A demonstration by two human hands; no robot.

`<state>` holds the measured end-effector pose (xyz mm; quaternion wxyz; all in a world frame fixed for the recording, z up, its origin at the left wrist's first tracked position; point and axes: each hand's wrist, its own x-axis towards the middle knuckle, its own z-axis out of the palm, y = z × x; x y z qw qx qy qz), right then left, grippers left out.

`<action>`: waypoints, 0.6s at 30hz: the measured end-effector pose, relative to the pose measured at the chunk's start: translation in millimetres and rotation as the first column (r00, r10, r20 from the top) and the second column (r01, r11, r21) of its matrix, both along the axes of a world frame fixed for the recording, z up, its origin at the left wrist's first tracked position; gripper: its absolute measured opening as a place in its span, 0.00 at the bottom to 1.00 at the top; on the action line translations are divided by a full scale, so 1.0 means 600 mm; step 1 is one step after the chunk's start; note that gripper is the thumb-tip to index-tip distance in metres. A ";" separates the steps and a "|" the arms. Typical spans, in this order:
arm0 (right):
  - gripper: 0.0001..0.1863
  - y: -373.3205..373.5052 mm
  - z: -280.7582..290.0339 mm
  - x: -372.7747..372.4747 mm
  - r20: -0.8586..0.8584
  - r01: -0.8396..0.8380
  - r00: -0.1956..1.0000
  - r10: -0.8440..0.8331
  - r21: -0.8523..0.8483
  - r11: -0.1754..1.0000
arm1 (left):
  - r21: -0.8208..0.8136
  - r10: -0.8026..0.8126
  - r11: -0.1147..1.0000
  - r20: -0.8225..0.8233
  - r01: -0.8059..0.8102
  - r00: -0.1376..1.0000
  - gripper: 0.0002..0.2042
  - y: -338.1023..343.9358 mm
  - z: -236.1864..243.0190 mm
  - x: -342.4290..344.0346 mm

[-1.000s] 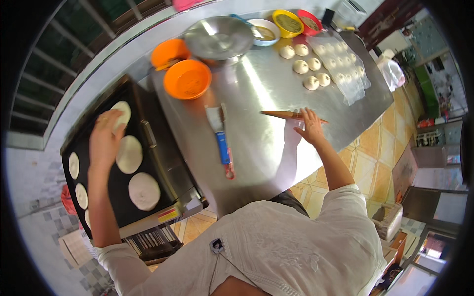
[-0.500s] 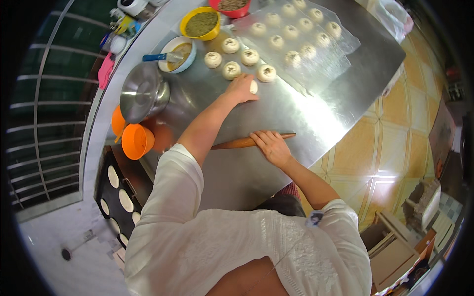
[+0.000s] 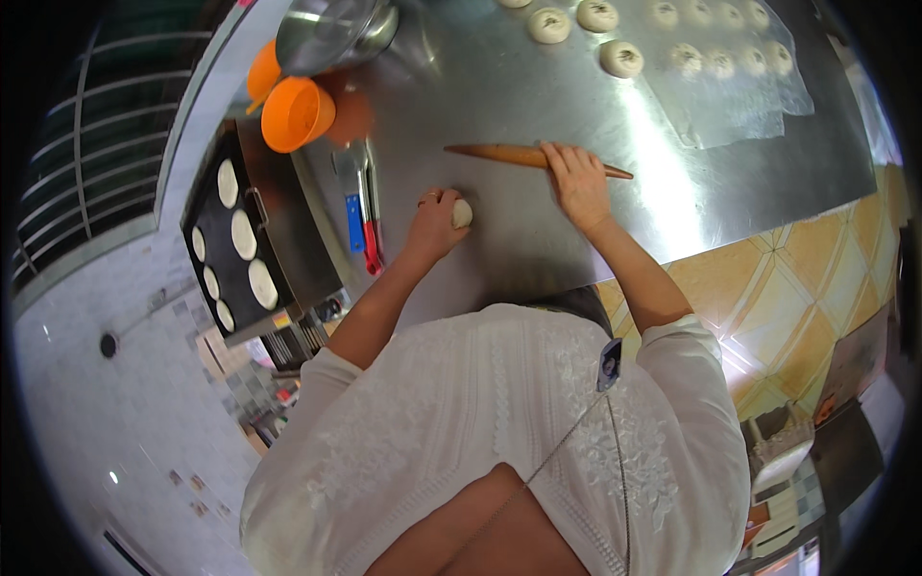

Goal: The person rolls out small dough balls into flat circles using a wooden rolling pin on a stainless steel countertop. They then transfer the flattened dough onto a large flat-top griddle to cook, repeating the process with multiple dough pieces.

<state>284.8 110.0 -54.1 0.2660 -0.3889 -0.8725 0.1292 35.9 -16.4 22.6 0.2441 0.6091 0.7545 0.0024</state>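
My left hand [image 3: 434, 227] is closed around a pale ball of dough [image 3: 462, 213], low over the near part of the steel table [image 3: 403, 115]. Part of the dough shows beside the thumb. My right hand [image 3: 579, 187] rests on a wooden rolling pin [image 3: 495, 154] with tapered ends, its fingers bent over the shaft. The pin lies across the table beyond the dough. Farther off, round filled buns with pleated tops [image 3: 621, 60] sit on the steel, several more lying under a clear plastic sheet [image 3: 740, 106].
Left of my hand lie a blue-handled tool [image 3: 354, 223] and red-handled tongs [image 3: 372, 248]. Behind them stand an orange cup [image 3: 296, 115] and a metal bowl [image 3: 331, 34]. Flat dough rounds rest on a dark griddle [image 3: 229, 274] at the left. The table edge runs along the right.
My left hand has come back from the buns toward my body, with a dough ball in it. My right hand stays on the rolling pin. The view has tilted down, showing the tools.
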 end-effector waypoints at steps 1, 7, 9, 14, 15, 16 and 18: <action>0.25 0.004 0.003 -0.005 -0.005 0.001 1.000 -0.001 0.003 1.000 | 0.011 0.009 1.000 0.035 -0.010 0.999 0.27 -0.011 -0.008 -0.004; 0.25 0.003 0.005 -0.016 0.013 0.041 0.999 -0.041 0.037 0.998 | 0.285 0.020 0.959 -0.014 -0.015 1.000 0.32 0.019 -0.095 0.011; 0.24 -0.002 0.002 -0.022 0.036 0.055 0.998 -0.056 0.041 0.998 | 0.304 0.011 0.952 -0.098 0.019 0.995 0.34 0.019 -0.101 0.016; 0.25 -0.004 -0.001 -0.025 0.107 0.085 0.990 -0.093 0.078 0.993 | 0.334 -0.010 0.941 -0.107 0.046 0.994 0.37 0.021 -0.107 0.023; 0.25 -0.004 0.002 -0.024 0.119 0.091 0.988 -0.101 0.084 0.992 | 0.321 0.000 0.947 -0.063 0.020 0.998 0.37 0.016 -0.110 0.023; 0.25 -0.001 0.006 -0.022 0.113 0.090 0.989 -0.096 0.053 0.995 | 0.314 0.002 0.949 -0.021 0.005 1.000 0.38 0.021 -0.107 0.019; 0.24 0.004 0.017 -0.013 0.102 0.093 0.991 -0.091 -0.010 0.996 | 0.237 -0.106 0.966 0.013 0.100 0.994 0.39 0.021 -0.101 0.034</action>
